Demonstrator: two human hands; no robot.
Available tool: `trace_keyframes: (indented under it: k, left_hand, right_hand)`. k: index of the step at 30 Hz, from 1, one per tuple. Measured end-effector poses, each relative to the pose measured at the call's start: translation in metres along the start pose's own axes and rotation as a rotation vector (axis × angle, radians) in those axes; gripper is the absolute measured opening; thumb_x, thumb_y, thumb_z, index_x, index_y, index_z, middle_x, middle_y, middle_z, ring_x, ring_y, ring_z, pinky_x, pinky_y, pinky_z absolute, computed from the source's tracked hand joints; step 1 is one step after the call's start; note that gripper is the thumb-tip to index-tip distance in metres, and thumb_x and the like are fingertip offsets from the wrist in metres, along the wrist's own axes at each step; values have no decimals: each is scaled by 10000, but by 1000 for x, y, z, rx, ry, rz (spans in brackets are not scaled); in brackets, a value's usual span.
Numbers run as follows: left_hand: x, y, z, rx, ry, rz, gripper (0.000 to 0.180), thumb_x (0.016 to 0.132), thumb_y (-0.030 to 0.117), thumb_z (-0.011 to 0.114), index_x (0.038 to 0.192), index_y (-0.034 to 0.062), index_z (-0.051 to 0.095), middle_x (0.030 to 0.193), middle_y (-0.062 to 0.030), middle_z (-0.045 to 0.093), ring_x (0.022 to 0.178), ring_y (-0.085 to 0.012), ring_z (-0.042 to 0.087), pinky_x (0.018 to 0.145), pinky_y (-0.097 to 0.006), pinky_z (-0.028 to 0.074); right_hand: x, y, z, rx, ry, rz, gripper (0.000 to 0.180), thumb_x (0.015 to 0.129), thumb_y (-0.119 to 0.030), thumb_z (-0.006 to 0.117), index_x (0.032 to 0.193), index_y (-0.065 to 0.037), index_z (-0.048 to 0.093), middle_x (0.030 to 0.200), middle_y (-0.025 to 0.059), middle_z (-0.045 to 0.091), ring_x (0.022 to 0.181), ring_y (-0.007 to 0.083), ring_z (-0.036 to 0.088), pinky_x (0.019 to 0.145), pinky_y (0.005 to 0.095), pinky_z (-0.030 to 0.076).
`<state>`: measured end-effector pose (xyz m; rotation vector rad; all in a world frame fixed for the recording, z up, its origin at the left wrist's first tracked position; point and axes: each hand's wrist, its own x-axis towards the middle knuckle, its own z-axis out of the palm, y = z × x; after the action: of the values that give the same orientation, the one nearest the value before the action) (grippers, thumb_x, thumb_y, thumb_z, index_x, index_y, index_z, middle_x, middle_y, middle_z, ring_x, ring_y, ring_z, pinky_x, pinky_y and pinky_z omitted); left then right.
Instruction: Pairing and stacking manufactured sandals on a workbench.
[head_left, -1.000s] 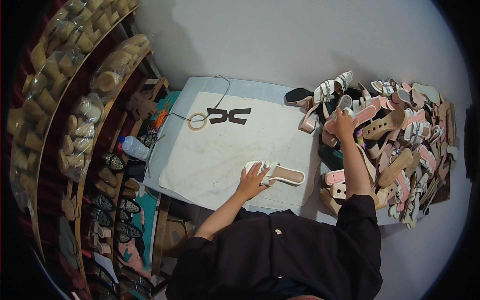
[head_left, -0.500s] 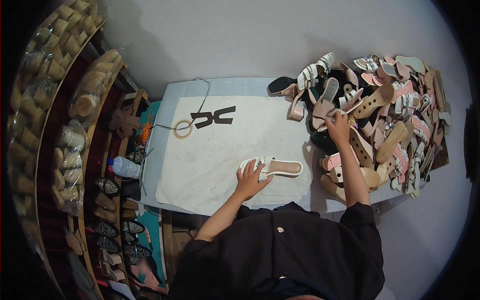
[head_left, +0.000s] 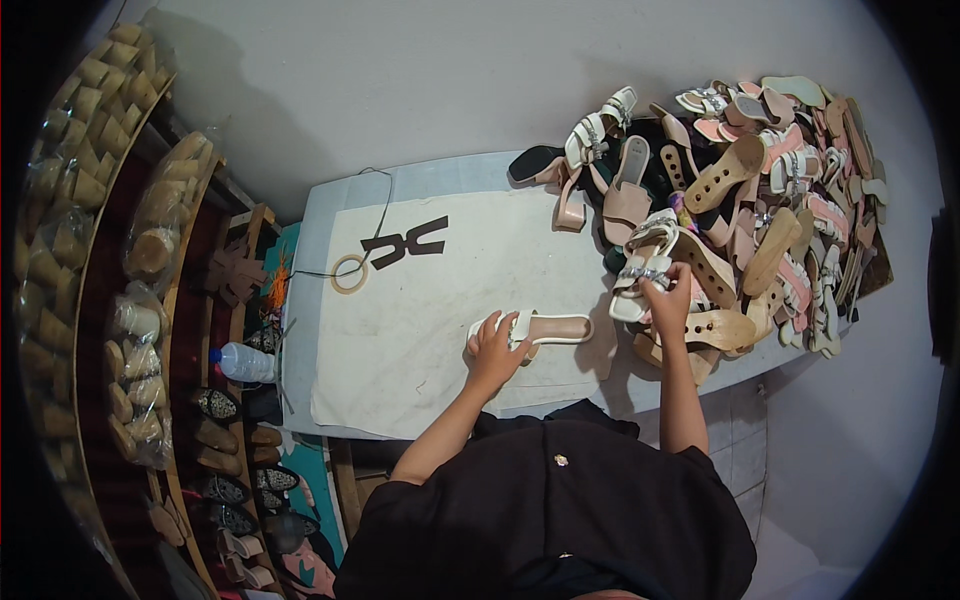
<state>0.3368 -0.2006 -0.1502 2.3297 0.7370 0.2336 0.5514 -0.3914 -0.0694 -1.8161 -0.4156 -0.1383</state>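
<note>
My left hand (head_left: pixel 493 355) lies over the strap of a white sandal (head_left: pixel 562 328) on the table, fingers on one side and thumb on the other. This sandal has silver trim and a tan insole, its open heel end pointing right. At the near left edge of a shoe pile, my right hand (head_left: pixel 672 300) is closed on another white sandal (head_left: pixel 628 304) with a silver chain across its strap. That sandal is raised over the pile and partly covers a pink slide (head_left: pixel 627 203) and wooden shoe lasts (head_left: pixel 716 328).
A pale sheet (head_left: pixel 440 300) covers much of the table. Dark cut pieces (head_left: pixel 405 243) and a tape roll (head_left: pixel 349 273) lie toward its far left. Shelves (head_left: pixel 125 150) of wooden forms and shoes stand left, beside a water bottle (head_left: pixel 245 362). A wall (head_left: pixel 420 80) rises behind.
My right hand has drawn back toward me, bringing a white sandal up off the pile. My left hand stays on its sandal. The whole view has shifted slightly.
</note>
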Motion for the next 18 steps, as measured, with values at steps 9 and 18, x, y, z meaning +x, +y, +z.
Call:
trace_keyframes:
  k: [9, 18]
  left_hand:
    - [44, 66, -4, -849, -205, 78, 749, 780, 269, 679, 1351, 63, 240, 1266, -178, 428, 1003, -228, 546, 809, -338, 455]
    - [67, 58, 2, -1249, -96, -149, 540, 808, 75, 624, 1267, -19, 355, 954, -85, 603, 753, -110, 570, 636, -223, 473]
  right_hand:
    - [-57, -24, -18, 451, -291, 110, 383, 668, 60, 620, 943, -81, 395, 874, 15, 429, 819, 107, 462, 741, 233, 385]
    - [-77, -22, -17, 407, -507, 178, 407, 678, 95, 606, 1001, -73, 424, 940, 18, 440, 885, 102, 463, 796, 243, 383]
